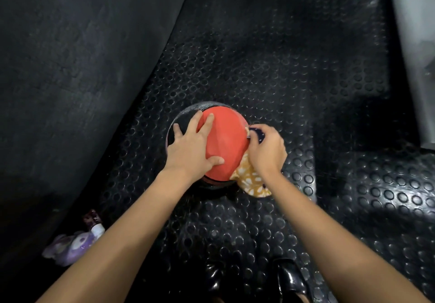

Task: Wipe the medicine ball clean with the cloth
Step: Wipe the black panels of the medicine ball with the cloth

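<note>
Medicine ball [224,142], red panel up, black panels on its left side, round so no long axis, sits on studded black rubber floor mat [259,72]. Left hand [191,146] flat on ball, fingers spread wide. Right hand [267,151] grips bunched yellow patterned cloth [250,180] against ball's right side. Purple plush toy [70,246] lower left, well apart.

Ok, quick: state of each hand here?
Left hand: open, fingers spread flat on the ball.
Right hand: closed, gripping the cloth against the ball's side.
</note>
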Motion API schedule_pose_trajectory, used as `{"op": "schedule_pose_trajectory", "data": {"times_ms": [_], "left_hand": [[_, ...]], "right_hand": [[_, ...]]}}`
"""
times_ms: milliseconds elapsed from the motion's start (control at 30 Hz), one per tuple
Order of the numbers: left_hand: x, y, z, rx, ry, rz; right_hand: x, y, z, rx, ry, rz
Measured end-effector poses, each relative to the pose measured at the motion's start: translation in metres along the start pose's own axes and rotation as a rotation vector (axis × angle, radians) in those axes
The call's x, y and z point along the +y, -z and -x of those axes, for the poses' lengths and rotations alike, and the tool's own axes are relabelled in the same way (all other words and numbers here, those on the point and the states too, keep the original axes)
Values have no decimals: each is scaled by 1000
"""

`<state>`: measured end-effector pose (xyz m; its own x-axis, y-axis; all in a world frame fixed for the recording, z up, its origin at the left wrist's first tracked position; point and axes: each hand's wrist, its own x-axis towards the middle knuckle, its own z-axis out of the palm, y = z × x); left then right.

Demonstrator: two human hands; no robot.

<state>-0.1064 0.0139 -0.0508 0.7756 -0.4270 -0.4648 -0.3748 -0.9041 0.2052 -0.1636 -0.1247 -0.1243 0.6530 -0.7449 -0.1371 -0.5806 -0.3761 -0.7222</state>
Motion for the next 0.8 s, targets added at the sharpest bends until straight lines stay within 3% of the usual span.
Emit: {"op": "schedule_pose_trajectory", "data": {"times_ms": [67, 233, 400, 567, 733, 800], "left_hand": [[1, -3, 3, 14, -7, -10], [-8, -1, 1, 18, -6, 23], [-6, -8, 8, 30, -14, 2], [-8, -5, 4, 16, -21, 1], [-5, -7, 7, 21, -29, -27], [-4, -5, 6, 17, -29, -28]], "right_hand": [[2, -1, -9, -5, -101, 13], [-9, 1, 29, -24, 215, -15], [-2, 1, -7, -14, -24, 45], [-16, 4, 25, -52, 267, 43], [-11, 4, -13, -40, 38, 84], [-19, 4, -6, -59, 99, 97]]}}
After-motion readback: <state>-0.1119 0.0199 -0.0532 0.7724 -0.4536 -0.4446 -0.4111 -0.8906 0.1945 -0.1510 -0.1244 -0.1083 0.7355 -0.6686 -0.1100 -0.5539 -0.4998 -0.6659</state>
